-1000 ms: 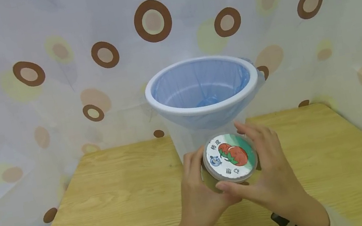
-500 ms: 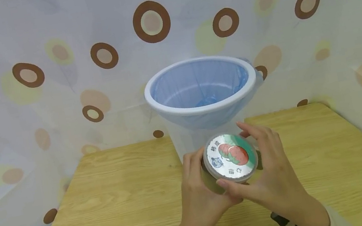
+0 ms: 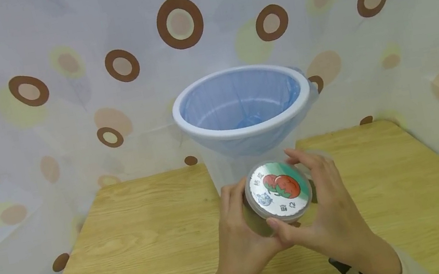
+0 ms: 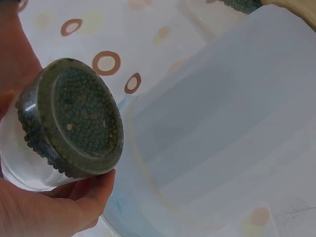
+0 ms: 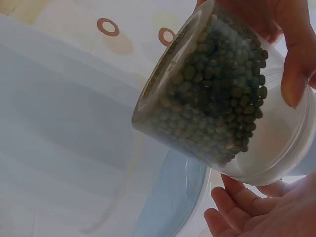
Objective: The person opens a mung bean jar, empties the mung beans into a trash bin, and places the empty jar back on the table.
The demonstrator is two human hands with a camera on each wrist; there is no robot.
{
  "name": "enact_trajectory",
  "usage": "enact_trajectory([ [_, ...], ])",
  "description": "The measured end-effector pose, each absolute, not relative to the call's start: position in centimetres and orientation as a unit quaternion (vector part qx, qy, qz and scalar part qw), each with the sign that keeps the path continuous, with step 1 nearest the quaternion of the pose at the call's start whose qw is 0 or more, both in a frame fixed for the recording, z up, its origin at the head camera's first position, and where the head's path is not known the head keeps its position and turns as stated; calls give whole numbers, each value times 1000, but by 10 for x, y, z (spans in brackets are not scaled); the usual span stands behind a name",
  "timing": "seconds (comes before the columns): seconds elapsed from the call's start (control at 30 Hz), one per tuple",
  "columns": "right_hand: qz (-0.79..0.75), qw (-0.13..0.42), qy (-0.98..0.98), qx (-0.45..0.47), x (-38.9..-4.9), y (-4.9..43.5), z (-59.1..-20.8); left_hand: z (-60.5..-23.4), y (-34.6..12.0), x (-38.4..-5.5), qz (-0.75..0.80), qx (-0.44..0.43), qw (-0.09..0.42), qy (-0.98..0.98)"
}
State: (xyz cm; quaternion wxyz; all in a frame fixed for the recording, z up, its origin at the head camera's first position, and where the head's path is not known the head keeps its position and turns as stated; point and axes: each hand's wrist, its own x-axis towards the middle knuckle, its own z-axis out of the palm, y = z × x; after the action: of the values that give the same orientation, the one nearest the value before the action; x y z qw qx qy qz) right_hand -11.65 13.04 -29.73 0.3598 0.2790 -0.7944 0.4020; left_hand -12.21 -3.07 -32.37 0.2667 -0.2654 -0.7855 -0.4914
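Note:
A clear plastic jar (image 5: pixel 207 89) partly filled with small green beans (image 5: pixel 222 84) is held up over the table in both hands. Its round lid (image 3: pixel 277 190) faces me in the head view, with a label of two red tomatoes on white and green. My left hand (image 3: pixel 239 236) grips the jar from the left, its fingers running underneath. My right hand (image 3: pixel 331 210) holds the lid, thumb on the near rim and index finger at the far right side. The jar's base (image 4: pixel 86 113) shows in the left wrist view, beans lying against it.
Close behind the jar stands a pale bin (image 3: pixel 228 160) with a white rim (image 3: pixel 245 130), lined with a thin blue bag (image 3: pixel 234 95). Both rest around the middle of the wooden table (image 3: pixel 146 248). A sheet (image 3: pixel 63 27) patterned with circles encloses the back and sides.
The lid's label has turned slightly counterclockwise, and the right thumb has shifted a little right along the rim. Left hand, jar and bin stay about where they were.

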Motion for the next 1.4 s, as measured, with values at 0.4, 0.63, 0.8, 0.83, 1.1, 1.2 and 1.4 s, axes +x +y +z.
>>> enact_trajectory([
  [0.4, 378, 330, -823, 266, -115, 127, -298, -325, -29, -123, -493, -261, 285, -780],
  [0.63, 381, 356, -812, 262, -117, 126, -300, -323, -28, -122, -498, -260, 267, -783],
  [0.8, 384, 349, -815, 260, -116, 127, -301, -322, -29, -121, -493, -258, 266, -787],
  [0.83, 384, 346, -816, 260, -115, 127, -301, -322, -30, -121, -492, -256, 266, -788],
  [1.1, 393, 339, -809, 275, -114, 130, -299, -321, -31, -121, -482, -255, 264, -795],
  [1.2, 397, 337, -807, 279, -114, 130, -299, -321, -32, -121, -480, -255, 263, -797],
  [1.4, 395, 330, -812, 275, -113, 131, -297, -321, -33, -122, -477, -257, 276, -794],
])
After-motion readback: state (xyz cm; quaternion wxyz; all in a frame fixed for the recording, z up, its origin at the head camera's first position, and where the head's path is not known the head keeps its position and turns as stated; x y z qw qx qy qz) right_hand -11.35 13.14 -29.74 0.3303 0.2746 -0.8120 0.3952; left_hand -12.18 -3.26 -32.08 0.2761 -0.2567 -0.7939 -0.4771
